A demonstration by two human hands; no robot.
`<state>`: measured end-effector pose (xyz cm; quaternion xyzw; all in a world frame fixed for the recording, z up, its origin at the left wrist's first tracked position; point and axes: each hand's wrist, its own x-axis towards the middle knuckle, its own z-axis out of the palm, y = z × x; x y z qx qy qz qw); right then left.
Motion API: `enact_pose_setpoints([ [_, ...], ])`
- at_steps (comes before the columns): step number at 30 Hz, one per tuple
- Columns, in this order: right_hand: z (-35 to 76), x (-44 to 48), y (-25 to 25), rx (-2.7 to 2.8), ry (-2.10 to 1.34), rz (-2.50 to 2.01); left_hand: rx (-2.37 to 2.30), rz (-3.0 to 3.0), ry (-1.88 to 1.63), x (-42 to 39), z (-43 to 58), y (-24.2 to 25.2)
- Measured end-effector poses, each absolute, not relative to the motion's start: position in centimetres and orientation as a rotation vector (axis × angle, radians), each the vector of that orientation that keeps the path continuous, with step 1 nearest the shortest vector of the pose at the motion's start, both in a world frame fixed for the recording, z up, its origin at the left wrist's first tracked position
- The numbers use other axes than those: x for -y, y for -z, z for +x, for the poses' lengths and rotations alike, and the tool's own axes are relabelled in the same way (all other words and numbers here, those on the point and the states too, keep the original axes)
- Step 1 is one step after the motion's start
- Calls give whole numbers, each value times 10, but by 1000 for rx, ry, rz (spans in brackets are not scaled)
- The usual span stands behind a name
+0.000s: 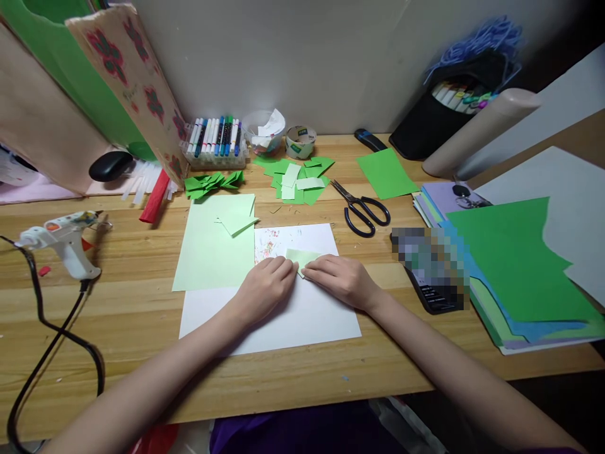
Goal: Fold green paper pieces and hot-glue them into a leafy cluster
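Between my two hands is a small piece of pale green paper, partly covered by the fingers. It rests over a white sheet on the wooden table. My left hand has its fingers closed on the paper's left side. On the right side, my right hand presses its fingers together on the paper. A larger pale green sheet lies left of the hands, with a folded pale green piece on top. Black-handled scissors lie beyond my right hand.
Green paper pieces and folded green pieces lie at the back, near a marker box and a tape roll. A glue gun with its cord is at left. A phone and stacked coloured paper are at right.
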<state>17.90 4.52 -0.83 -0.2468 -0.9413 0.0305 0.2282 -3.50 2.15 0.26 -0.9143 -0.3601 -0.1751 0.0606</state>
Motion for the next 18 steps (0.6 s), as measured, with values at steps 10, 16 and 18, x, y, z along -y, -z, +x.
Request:
enact_pose_setpoints([
  [10,180,-43,10,2470,-272,-809,1310,-2944,727,-16,-39,-2],
  [16,171,-47,5,2392,-345,-822,1582,-2997,1036,-23,-40,-4],
  [18,166,-50,-1,2210,-542,-930,1622,-3000,1107,-29,-38,-7],
])
